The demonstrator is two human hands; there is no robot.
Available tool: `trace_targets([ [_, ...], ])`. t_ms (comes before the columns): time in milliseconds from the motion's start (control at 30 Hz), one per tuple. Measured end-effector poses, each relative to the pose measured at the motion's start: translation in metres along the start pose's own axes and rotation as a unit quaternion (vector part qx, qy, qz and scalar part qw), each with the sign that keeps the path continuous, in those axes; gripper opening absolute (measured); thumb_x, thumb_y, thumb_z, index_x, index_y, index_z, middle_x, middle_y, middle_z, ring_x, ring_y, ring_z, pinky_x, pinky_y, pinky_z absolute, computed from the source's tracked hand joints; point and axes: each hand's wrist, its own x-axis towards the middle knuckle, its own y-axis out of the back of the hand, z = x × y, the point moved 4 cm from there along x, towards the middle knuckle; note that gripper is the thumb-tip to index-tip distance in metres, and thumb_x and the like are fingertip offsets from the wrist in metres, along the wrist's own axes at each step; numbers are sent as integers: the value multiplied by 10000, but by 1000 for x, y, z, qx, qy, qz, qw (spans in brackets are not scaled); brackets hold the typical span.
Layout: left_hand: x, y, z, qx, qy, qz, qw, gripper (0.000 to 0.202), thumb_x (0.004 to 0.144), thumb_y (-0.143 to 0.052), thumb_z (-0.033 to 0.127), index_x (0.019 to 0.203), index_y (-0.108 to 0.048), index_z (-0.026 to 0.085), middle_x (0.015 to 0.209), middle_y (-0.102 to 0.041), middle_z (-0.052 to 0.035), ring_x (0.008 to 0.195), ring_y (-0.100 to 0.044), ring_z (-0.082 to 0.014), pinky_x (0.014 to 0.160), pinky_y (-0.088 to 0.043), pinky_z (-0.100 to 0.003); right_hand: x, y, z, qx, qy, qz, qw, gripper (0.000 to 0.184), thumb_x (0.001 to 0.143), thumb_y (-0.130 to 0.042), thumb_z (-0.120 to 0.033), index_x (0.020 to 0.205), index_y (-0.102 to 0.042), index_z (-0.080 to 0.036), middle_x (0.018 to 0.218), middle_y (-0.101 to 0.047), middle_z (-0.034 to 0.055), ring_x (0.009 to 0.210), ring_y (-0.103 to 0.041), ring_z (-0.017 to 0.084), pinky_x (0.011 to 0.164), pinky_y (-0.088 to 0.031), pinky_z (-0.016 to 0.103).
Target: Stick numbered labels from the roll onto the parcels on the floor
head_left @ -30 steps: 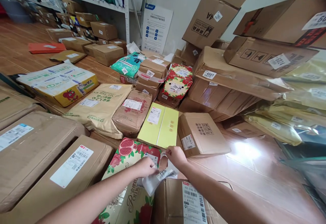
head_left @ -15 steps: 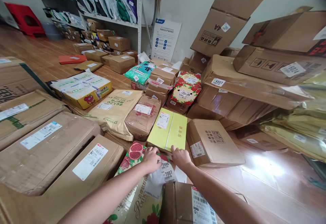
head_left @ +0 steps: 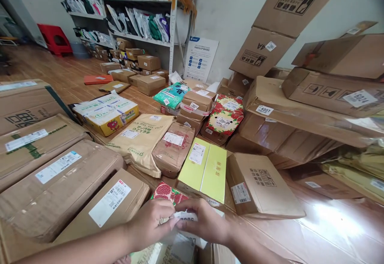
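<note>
Both hands, left hand [head_left: 150, 226] and right hand [head_left: 207, 226], grip what seems a sticker sheet [head_left: 186, 217]

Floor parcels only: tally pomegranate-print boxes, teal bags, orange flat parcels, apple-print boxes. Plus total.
Pomegranate-print boxes: 2
Teal bags: 1
Orange flat parcels: 1
Apple-print boxes: 1
Total: 5

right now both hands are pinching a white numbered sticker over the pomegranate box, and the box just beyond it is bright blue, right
Not quite: the box just beyond is yellow-green, not blue. The head view shows it lying flat with a white label on its left half. The rest holds: the left hand and right hand meet on a white numbered sticker above the pomegranate box.
</note>
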Motion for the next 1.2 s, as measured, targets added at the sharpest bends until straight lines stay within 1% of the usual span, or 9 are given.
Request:
trace_targets([
  [167,-30,44,-11,-118,69,74,988,341,901,-446,389,696,-608,169,698,-534,-13,660,-501,-124,611,-370,-227,35,-40,-21,259,-73,87,959,509,516,-826,-549,716,-540,-178,665,-608,-21,593,-520,101,578,-399,233],
  [300,-57,66,-51,-333,275,209,877,464,620,-734,543,885,-627,177,770,-611,-14,696,-553,-163,601,-431,-235,73,-73,-38,330,-36,126,935,551,519,-797,-596,750,-503,-191,648,-578,-33,567,-494,93,565,-388,233],
  [367,-65,70,-69,-335,330,222,854,515,534,-782,549,832,-636,155,724,-622,-15,673,-552,-169,593,-427,-238,90,-80,-39,274,-27,156,948,462,589,-765,-545,789,-550,-189,617,-544,-46,531,-448,91,531,-354,234],
  [500,-69,68,-92,-272,332,194,882,476,613,-686,618,569,-571,159,552,-542,15,570,-493,-141,537,-372,-230,107,-79,-20,67,-57,195,977,92,665,-686,-251,707,-661,-173,540,-505,-42,520,-420,104,502,-311,237],
  [567,-71,58,-101,-294,344,201,869,483,615,-664,645,588,-557,175,558,-550,20,589,-520,-158,554,-395,-241,110,-81,-2,43,-69,196,977,50,662,-662,-216,685,-685,-178,582,-576,-13,565,-492,124,536,-361,243],
  [667,-72,36,-113,-337,371,216,838,527,559,-676,679,724,-603,184,652,-615,1,716,-594,-211,646,-448,-277,114,-86,27,84,-82,200,973,148,655,-692,-325,683,-710,-180,626,-644,22,601,-572,159,572,-422,268],
  [800,-69,23,-121,-258,400,275,835,553,599,-600,733,569,-501,190,485,-478,41,529,-482,-153,519,-355,-255,121,-87,47,159,-107,201,961,382,542,-771,-530,658,-707,-171,559,-633,30,560,-589,180,559,-454,294],
  [1000,-55,19,-102,-450,375,220,780,519,553,-757,569,846,-645,155,693,-680,-15,668,-626,-202,627,-463,-288,118,-62,37,156,-100,229,956,416,559,-749,-565,694,-705,-174,620,-656,29,582,-581,168,582,-466,296],
  [1200,-50,26,-90,-510,346,215,758,535,517,-823,465,905,-667,130,790,-730,-59,733,-669,-216,723,-512,-331,114,-52,27,174,-98,193,961,420,577,-742,-553,730,-706,-164,576,-636,11,601,-585,168,609,-464,301],
])
